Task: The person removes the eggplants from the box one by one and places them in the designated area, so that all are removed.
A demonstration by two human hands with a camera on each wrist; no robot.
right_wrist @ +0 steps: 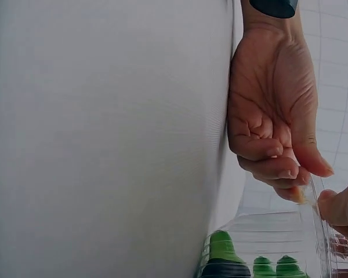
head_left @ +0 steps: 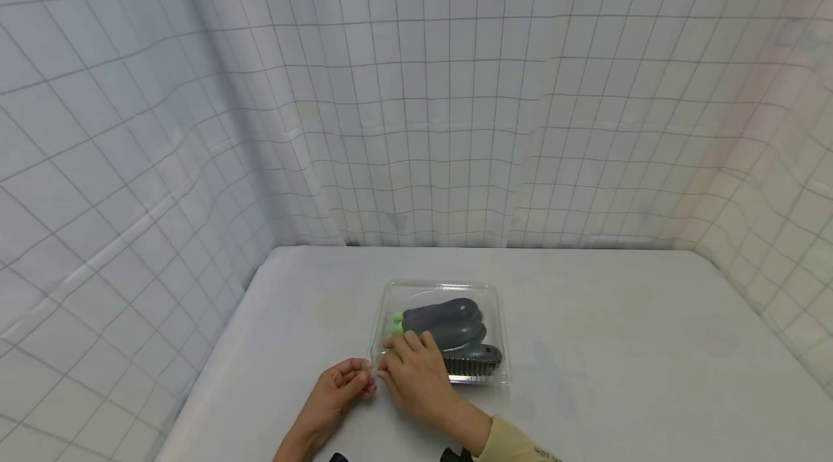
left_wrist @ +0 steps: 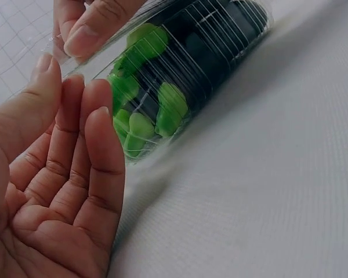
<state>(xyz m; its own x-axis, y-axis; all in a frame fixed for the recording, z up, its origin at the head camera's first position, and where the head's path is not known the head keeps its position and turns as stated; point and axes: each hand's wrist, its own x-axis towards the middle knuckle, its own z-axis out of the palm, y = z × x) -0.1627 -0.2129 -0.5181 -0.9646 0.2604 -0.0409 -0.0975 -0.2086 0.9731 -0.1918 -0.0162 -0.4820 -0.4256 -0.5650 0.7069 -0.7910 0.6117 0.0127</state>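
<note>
While clear clamshell box [head_left: 496, 321] lies just right of left hand [head_left: 340, 393], whose fingers pinch its near-left corner, right hand [head_left: 416, 379] overlaps it, fingers pinching alongside.

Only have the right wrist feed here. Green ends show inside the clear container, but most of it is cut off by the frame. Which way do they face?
Observer: The head view has nearly the whole clear container: the green ends face its left side.
Operator: I only get a bit of the right hand at my frame's edge. Where does it sit?
Observer: From the head, the right hand shows back side up, over the near left part of the container.
Operator: Bare arm on that side?
Observer: No, a pale yellow sleeve shows on the right forearm at the bottom of the head view.
</note>
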